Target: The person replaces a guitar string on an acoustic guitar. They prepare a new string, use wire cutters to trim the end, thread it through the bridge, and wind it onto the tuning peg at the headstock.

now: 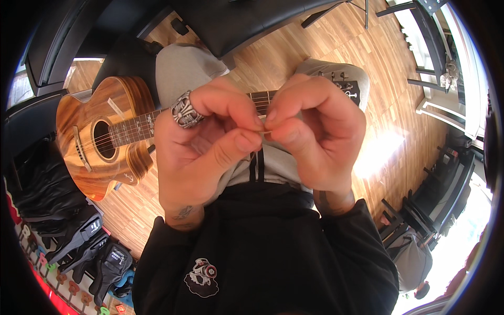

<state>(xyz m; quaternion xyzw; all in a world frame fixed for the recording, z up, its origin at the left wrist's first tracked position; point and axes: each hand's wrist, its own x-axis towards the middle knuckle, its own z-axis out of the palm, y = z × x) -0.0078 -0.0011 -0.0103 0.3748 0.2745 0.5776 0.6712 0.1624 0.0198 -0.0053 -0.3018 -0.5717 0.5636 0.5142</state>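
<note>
Both hands meet fingertip to fingertip over the lap. My left hand [210, 142], with a large silver ring, is pinched closed. Opposite it, my right hand [315, 134] is also pinched. Between their tips is a tiny, thin pale thing, too small to make out. Behind them a wooden acoustic guitar [86, 115] lies across my legs [186, 68], its body at the left and its neck [134, 134] running under my hands to a black headstock [349, 89] at the right.
A black padded seat [252, 21] stands ahead. Black chairs [441, 189] line the right side, with a grey bag [412, 262] near them. Several black guitar cases [110, 268] stand at lower left, beside small coloured guitar-shaped items [73, 286]. Sunlight falls on the wooden floor [247, 65].
</note>
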